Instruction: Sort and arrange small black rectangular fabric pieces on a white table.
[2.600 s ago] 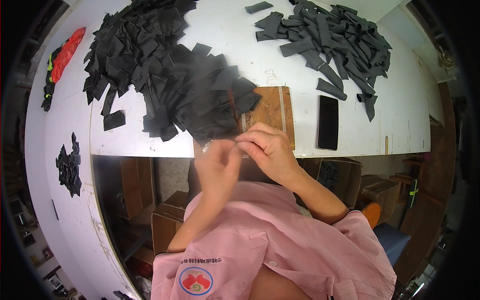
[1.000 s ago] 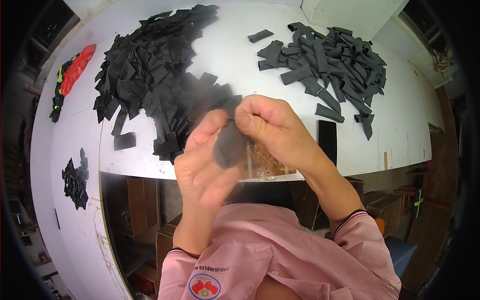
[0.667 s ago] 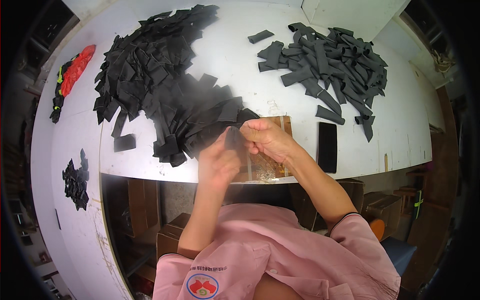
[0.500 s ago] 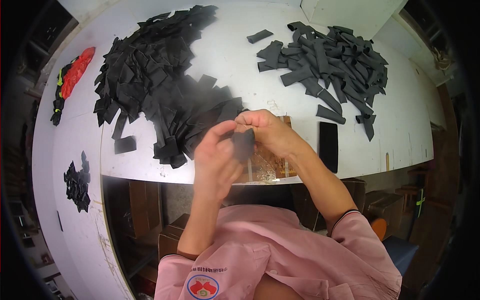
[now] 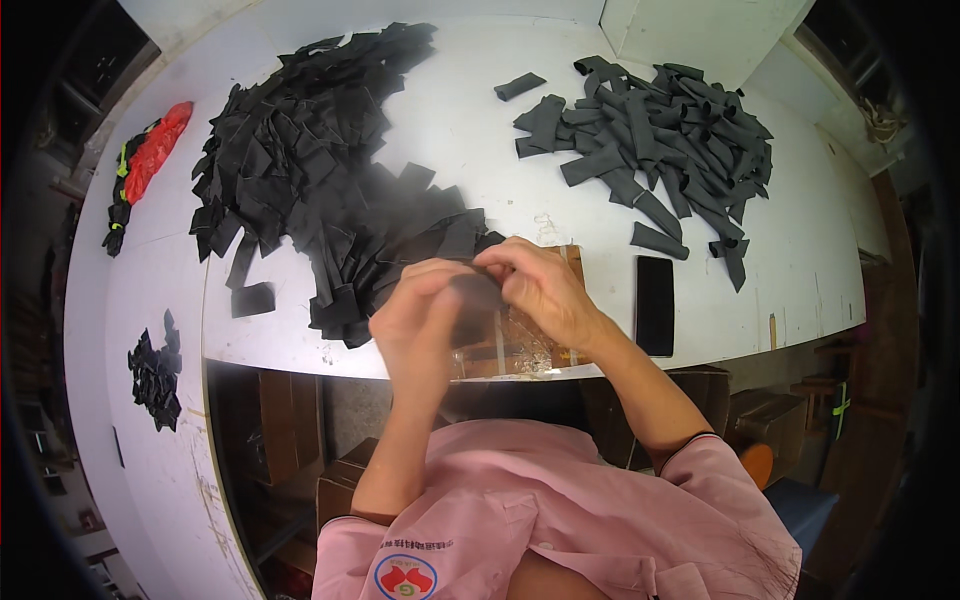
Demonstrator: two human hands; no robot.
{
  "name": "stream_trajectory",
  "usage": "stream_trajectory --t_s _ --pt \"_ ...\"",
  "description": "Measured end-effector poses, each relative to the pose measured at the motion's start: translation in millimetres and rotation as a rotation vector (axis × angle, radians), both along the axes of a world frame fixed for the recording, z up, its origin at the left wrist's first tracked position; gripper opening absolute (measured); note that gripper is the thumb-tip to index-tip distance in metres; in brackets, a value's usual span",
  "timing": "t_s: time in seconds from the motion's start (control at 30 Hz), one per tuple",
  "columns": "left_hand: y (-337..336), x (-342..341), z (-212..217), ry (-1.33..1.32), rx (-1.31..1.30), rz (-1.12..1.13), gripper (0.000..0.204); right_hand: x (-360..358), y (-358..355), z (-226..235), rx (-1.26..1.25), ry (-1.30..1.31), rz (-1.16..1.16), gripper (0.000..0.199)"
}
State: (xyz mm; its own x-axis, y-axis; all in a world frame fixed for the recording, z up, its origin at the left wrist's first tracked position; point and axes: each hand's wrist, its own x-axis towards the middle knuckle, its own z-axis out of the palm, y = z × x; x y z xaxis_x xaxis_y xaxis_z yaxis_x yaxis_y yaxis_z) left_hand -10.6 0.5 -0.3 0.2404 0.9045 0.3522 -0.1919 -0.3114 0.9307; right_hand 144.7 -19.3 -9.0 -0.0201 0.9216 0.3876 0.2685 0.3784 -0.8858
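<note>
My left hand (image 5: 412, 312) and my right hand (image 5: 540, 290) meet near the table's front edge, both closed on one small black fabric piece (image 5: 478, 305). The piece hangs between the fingers and is smeared by motion, so its exact shape cannot be told. Just beyond my hands lies a large heap of flat black fabric pieces (image 5: 290, 160). Beneath them, a brown cardboard sheet with clear tape (image 5: 520, 350) lies at the table edge, partly covered by my hands.
Dark grey fabric tubes (image 5: 650, 130) lie heaped at the far right. Right of my hands is a black flat rectangular object (image 5: 655, 305). A red plastic bag (image 5: 158, 142) and a small pile of black scraps (image 5: 155, 375) lie left. Cardboard boxes (image 5: 290, 425) stand under the white table (image 5: 450, 110).
The fabric piece has moved slightly left and lower between my fingers, and my left hand has turned and shifted left. The whole view has tilted a little.
</note>
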Motion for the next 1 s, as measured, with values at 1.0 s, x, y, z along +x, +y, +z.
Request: stream_trajectory --t_s 1.0 --pt "9 -8 -5 -0.421 -0.397 -0.112 0.016 -3 8 -6 0.097 -0.744 0.032 0.043"
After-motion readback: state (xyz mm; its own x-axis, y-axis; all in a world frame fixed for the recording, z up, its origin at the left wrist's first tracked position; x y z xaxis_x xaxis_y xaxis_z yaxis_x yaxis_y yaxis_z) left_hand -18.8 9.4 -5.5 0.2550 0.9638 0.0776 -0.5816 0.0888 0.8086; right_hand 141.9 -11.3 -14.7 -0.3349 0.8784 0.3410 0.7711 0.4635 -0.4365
